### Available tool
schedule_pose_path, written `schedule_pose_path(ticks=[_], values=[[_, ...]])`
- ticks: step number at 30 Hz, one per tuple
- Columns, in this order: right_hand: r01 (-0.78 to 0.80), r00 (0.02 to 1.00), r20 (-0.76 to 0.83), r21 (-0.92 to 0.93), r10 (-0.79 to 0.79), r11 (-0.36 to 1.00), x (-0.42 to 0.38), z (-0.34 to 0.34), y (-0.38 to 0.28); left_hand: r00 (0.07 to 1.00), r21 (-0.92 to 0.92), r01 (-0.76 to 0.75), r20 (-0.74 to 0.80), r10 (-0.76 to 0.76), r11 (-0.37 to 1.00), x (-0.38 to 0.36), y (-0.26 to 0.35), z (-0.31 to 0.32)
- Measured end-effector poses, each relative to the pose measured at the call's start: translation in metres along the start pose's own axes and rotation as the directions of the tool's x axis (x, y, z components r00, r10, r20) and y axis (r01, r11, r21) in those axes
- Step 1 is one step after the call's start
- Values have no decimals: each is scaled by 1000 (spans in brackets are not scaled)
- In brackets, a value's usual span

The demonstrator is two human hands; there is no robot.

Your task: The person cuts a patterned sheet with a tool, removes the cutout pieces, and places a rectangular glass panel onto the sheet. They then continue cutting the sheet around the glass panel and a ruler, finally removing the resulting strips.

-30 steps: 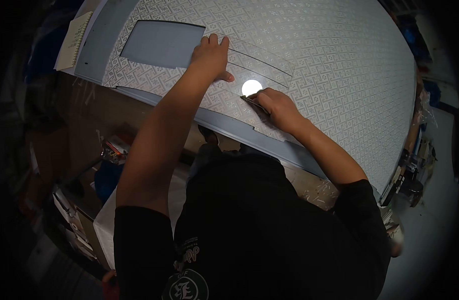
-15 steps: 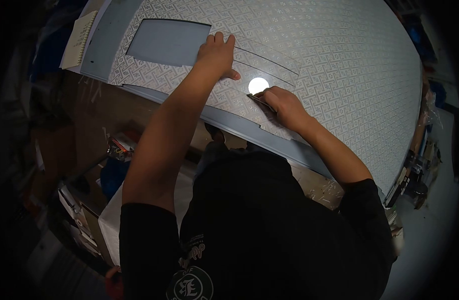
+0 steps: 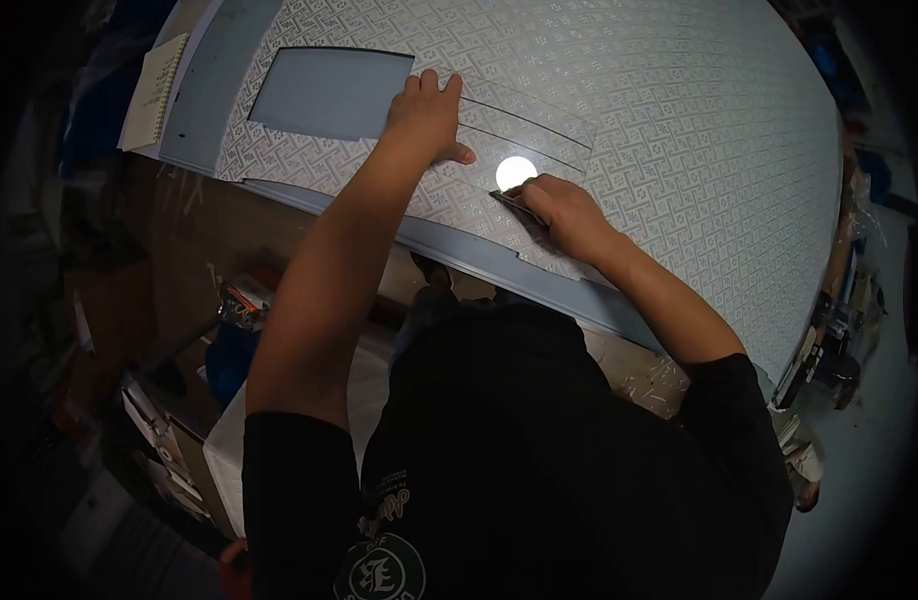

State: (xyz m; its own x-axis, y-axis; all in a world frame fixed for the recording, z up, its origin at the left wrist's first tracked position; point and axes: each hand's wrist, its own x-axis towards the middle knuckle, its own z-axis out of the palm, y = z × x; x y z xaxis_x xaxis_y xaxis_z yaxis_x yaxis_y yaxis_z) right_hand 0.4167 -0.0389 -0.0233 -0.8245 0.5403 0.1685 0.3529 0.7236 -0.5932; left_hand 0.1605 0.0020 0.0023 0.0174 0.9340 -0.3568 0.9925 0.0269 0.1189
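My left hand (image 3: 424, 118) presses down on a clear, ruler-like plate (image 3: 549, 116) with dark lines along it; its fingers and thumb are spread. Under the plate lies a pale sheet (image 3: 679, 130) with a shiny geometric pattern. Pinched in my right hand (image 3: 574, 220) is a slim, knife-like cutter (image 3: 517, 205), mostly covered by the fingers. Its tip meets the sheet near the plate's close edge, beside a bright round glare. Left of my left hand, a rectangular cutout (image 3: 331, 93) in the sheet shows the grey surface below.
A spiral notebook (image 3: 157, 92) rests at the far left of the grey table (image 3: 219, 85). The table's front edge (image 3: 459, 248) runs just before my body. Boxes and bagged items crowd the floor at lower left, and assorted objects (image 3: 829, 350) stand beyond the right edge.
The whole view has shifted slightly. Both hands keep nearly the same places on the plate and sheet; any travel of the cutter is too small to make out.
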Motion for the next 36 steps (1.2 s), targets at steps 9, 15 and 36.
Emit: schedule_pose_path(ticks=[9,15,36], values=[[12,1000,-6,-3,-12,1000,1,-1,0,1000,-11,-10,-11,10,1000,0,-2,0],[11,1000,-17,2,-11,1000,1,-1,-2,1000,-6,-15,-11,15,1000,0,-3,2],[0,1000,-18,20,0,1000,0,0,-2,1000,8,-5,15,5,1000,-1,-1,-2]])
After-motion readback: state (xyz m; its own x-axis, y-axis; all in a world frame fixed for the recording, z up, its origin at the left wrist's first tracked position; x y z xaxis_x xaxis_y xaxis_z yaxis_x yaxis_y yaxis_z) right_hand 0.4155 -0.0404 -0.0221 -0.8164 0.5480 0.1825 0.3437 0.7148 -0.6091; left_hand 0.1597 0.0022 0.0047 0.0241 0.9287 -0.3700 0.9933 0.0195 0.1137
